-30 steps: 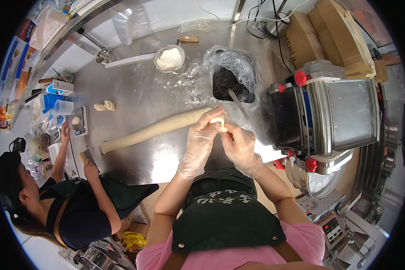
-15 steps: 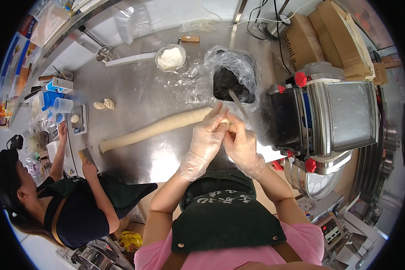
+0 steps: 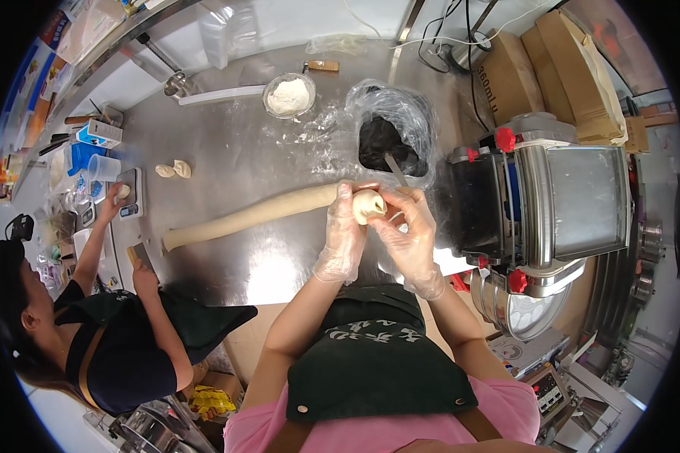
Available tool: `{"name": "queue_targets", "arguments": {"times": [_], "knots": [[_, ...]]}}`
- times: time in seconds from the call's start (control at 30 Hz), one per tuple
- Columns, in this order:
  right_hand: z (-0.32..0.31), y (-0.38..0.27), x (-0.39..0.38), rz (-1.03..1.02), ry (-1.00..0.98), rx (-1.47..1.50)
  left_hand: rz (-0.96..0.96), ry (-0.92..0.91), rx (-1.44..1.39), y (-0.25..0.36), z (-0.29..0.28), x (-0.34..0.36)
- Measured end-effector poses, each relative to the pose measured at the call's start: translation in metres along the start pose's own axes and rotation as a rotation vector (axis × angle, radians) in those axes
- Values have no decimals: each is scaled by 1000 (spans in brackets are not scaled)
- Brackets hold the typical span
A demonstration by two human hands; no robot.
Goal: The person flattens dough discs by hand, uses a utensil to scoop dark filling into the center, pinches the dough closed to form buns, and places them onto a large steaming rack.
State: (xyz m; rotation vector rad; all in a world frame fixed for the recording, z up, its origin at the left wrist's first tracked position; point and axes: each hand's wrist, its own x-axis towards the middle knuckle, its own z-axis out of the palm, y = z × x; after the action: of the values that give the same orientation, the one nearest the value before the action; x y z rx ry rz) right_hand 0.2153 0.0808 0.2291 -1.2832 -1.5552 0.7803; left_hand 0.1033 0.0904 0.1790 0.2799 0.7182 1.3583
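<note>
The steel table (image 3: 223,143) spreads widest, with a roller machine (image 3: 540,208) to the right of the long dough roll (image 3: 257,215), which shows as one unbroken length, so plenty of it seems unused. Beyond the roll's right end, a plastic-lined tub (image 3: 423,119) holds a good amount of dark paste (image 3: 380,142) with a metal blade (image 3: 395,168) in it. Both gloved hands meet at the roll's right end: the left hand (image 3: 344,234) supports a rounded dough piece (image 3: 366,205) while the right hand (image 3: 406,226) grips its edge. The piece is gathered yet has a dark gap on its right side, so its closing looks unfinished; its inside cannot be told. Beyond the roll's left end lie two small dough lumps (image 3: 181,168).
</note>
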Motion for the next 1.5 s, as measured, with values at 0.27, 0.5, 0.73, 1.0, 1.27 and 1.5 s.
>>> {"name": "queue_targets", "arguments": {"times": [0.27,0.5,0.73,1.0,1.27,1.5], "knots": [[1,7,0,-84,35,55,-62,-75,60,25,20,-7],[-15,7,6,-377,-89,-63,-245,-168,22,33,6,4],[-48,1,9,-669,-466,-388,-757,-313,317,64,12,5],[-59,-17,4,-719,-657,-199,-732,-753,617,65,10,19],[-79,-4,-17,-463,-787,-196,-664,-359,103,-3,5,-55],[-76,4,-54,-203,-299,-201,-111,-110,88,-39,20,-70]]}}
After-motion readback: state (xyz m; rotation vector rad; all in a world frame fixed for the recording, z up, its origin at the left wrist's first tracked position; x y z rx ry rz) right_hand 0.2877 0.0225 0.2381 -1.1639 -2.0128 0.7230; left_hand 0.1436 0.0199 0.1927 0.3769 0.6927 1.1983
